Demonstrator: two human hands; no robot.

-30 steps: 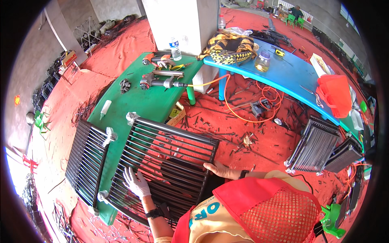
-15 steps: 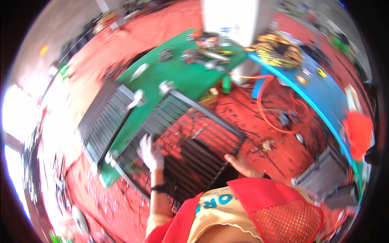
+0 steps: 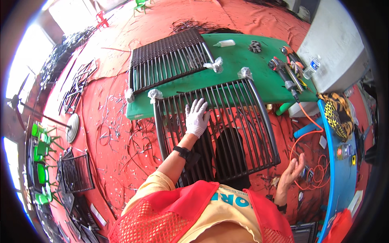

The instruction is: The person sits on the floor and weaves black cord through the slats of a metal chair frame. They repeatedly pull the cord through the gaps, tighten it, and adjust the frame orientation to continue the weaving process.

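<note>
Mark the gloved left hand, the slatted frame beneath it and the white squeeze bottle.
Gloved left hand [image 3: 197, 120]: head view, back of hand.
Slatted frame [image 3: 263, 115]: head view, right side rail.
White squeeze bottle [image 3: 227, 43]: head view, bottle body.

Frame at the near edge of the table, another frame behind to the left, bottle just right of that, tools at the table's right end, second table farther right

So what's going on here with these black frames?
A person's gloved left hand rests, fingers spread, on a black slatted frame, whose far end appears to lean on the green table. Their bare right hand is open, off to the frame's right. A partly woven frame lies across the table's left end.
</note>
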